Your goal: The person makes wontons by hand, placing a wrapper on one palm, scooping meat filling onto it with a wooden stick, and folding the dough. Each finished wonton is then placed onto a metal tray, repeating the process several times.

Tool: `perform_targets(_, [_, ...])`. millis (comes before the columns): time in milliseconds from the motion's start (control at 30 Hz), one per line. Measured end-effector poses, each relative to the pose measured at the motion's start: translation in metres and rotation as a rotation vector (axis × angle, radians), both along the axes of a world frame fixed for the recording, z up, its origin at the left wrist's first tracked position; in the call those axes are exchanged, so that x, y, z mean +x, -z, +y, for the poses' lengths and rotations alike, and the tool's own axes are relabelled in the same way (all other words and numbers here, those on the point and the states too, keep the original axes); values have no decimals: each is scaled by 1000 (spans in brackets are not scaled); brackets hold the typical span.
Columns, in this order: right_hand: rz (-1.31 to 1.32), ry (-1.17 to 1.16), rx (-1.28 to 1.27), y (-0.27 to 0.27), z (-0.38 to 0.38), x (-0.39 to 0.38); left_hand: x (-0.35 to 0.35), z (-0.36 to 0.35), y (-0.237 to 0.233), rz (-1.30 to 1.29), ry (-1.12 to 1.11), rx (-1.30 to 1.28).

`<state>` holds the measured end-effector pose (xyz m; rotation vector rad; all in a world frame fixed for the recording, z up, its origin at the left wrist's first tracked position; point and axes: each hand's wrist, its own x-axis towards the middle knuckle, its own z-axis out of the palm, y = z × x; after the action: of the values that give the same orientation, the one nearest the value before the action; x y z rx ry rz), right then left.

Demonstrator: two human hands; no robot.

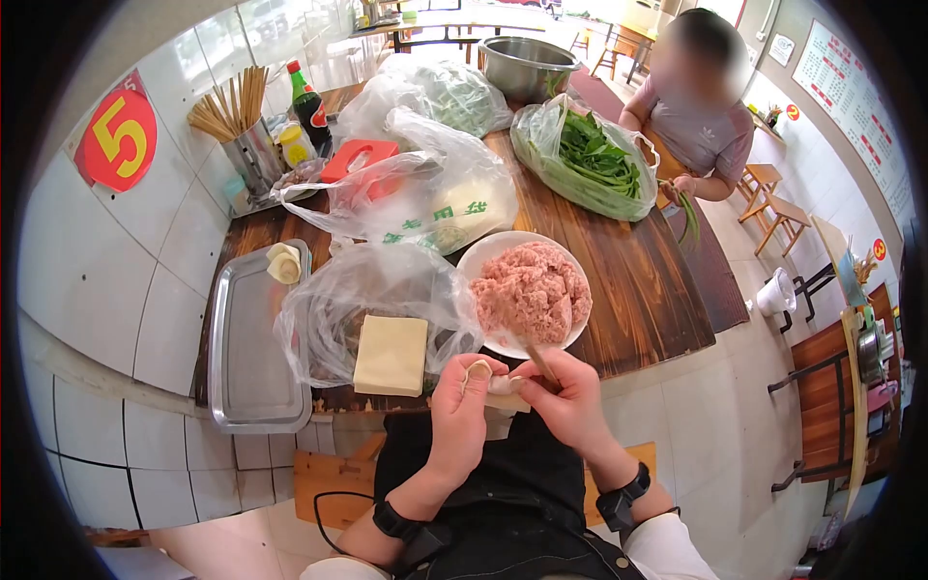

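Observation:
My left hand (460,411) and my right hand (565,401) meet at the table's near edge, both closed on a folded dough wrapper (504,388). A flat wooden stick (543,365) is also gripped in my right hand, its tip pointing toward the meat. Just beyond my hands is a white plate (467,265) heaped with pink minced meat (535,292). Left of it, a stack of square wrappers (391,356) rests by a clear plastic bag (377,280). One folded dumpling (283,263) sits at the far end of a metal tray (259,358).
Farther back are a bag of leafy greens (594,159), more plastic bags (445,92), a steel pot (527,68), a chopstick holder (253,155) and a sauce bottle (308,104). Across the table, another person (701,116) holds green stems. A tiled wall (106,280) borders the left side.

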<state>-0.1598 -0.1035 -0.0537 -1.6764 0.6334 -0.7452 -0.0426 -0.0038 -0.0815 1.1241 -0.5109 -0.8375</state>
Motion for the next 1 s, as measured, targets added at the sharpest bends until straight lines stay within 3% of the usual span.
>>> perform_targets(33, [135,-74,-207,-12,-3,-1,1,1,-2,0,-1,1])
perform_targets(100, [130,-65,-164,-23,-4,1,2,3,-8,-464,-25,102])
perform_targets(167, [171,-97,-419,-28,-6,0,-1,3,-12,-589,-50,107])
perform_targets(200, [173,-94,-419,-30,-7,0,-3,2,-13,-714,-79,114])
perform_targets(367, [254,-72,-712,-32,-9,5,1,3,-15,-783,-64,55])
perform_targets(500, [244,-40,-759,-35,-10,8,0,6,-17,-746,-44,21])
perform_targets(700, [40,48,-892,-14,-12,14,7,5,-15,-744,14,-16])
perform_targets(800, [54,40,-893,-10,-13,8,3,6,-8,-661,35,-42])
perform_targets(833, [11,11,-707,-10,-12,8,0,7,-8,-664,29,-41])
perform_targets(867, [-31,-17,-520,-9,-11,8,-5,7,-8,-459,26,-100])
perform_targets(900, [-37,-22,-521,-6,-11,6,-7,9,-8,-254,24,-159])
perform_targets(933, [-32,-49,-288,-1,-11,3,-6,12,-5,-258,17,-158])
perform_targets(967, [-27,-78,-55,2,-9,2,-4,15,-1,-85,94,-151])
perform_targets(1000, [-34,-87,-56,3,-5,3,-2,18,2,86,168,-145])
